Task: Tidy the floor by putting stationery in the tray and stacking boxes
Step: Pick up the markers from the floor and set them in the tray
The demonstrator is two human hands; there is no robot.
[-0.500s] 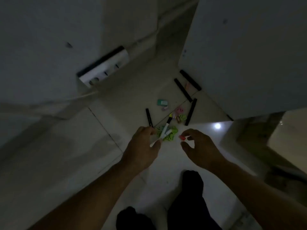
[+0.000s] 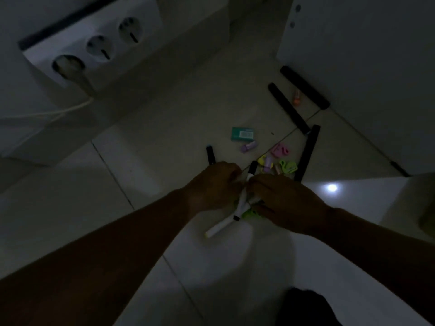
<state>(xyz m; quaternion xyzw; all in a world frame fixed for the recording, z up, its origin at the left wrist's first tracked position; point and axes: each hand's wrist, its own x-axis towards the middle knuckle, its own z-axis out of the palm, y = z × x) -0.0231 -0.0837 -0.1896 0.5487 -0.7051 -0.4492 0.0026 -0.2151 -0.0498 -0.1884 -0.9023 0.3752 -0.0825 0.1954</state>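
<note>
Looking down in dim light, I see both hands meeting over the pale tiled floor [image 2: 164, 128]. My left hand [image 2: 213, 184] is curled around a bundle of white markers with black caps [image 2: 222, 225]; my right hand [image 2: 280, 198] closes in beside it, but I can't tell what its fingers hold. Far of the hands lie a teal rectangular box [image 2: 242, 133], small pastel erasers [image 2: 280, 150] and long black pens [image 2: 307, 152]. A white power strip [image 2: 94, 41] sits far left.

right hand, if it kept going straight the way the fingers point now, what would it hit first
The right hand points left toward the left hand, with the white markers bunched between them. It would likely press into those markers first, then the left hand; the depth is hard to judge in this dim view.
</note>
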